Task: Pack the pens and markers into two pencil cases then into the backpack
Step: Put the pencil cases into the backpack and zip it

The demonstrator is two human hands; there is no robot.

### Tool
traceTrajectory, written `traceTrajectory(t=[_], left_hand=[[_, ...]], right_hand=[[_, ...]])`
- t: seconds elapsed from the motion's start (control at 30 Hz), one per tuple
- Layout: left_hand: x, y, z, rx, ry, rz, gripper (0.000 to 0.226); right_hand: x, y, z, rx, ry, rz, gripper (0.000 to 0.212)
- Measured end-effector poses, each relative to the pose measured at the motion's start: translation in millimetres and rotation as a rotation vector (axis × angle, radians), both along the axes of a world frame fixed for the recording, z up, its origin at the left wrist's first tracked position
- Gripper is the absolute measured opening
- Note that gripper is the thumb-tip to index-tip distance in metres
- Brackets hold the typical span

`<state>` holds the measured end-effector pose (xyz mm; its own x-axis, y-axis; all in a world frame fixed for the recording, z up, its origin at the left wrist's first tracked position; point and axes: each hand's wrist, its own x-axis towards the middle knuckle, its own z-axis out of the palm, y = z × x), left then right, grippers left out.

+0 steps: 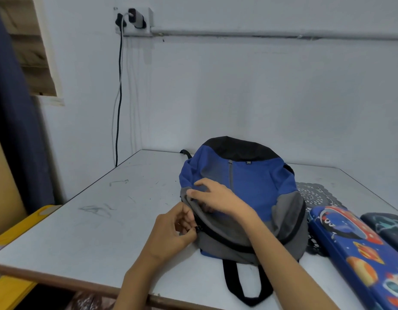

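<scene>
Fingers of the left hand point(169, 236) pinch the zipper pull point(196, 229) of the blue-grey backpack point(256, 182) on the table point(104, 220); the right hand point(218, 198) grips its grey flap. The space-print pencil case point(361, 249) and the dark pencil case point(391, 227) lie closed beside it, not yet packed inside.

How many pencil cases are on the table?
2. The blue hard pencil case with planets and rockets lies right of the blue fabric backpack; the dark pencil case beside it, cut by the frame edge. Others may be hidden.

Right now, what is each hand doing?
Left hand: pinching the black zipper pull of the blue and grey fabric backpack.
Right hand: gripping that backpack's grey fabric.
</scene>
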<state>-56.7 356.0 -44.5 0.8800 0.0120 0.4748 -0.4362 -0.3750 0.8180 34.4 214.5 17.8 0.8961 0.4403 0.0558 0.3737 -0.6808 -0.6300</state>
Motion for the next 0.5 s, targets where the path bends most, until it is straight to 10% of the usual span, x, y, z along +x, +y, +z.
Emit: traceTrajectory(t=[0.27, 0.5], left_hand=[[3, 1, -3, -0.127, 0.015, 0.031, 0.018], [3, 5, -6, -0.173, 0.054, -0.042, 0.034]], right_hand=[[-89, -33, -33, 0.036, -0.791, 0.034, 0.017], [-84, -21, -51, -0.152, -0.960, -0.045, 0.015]])
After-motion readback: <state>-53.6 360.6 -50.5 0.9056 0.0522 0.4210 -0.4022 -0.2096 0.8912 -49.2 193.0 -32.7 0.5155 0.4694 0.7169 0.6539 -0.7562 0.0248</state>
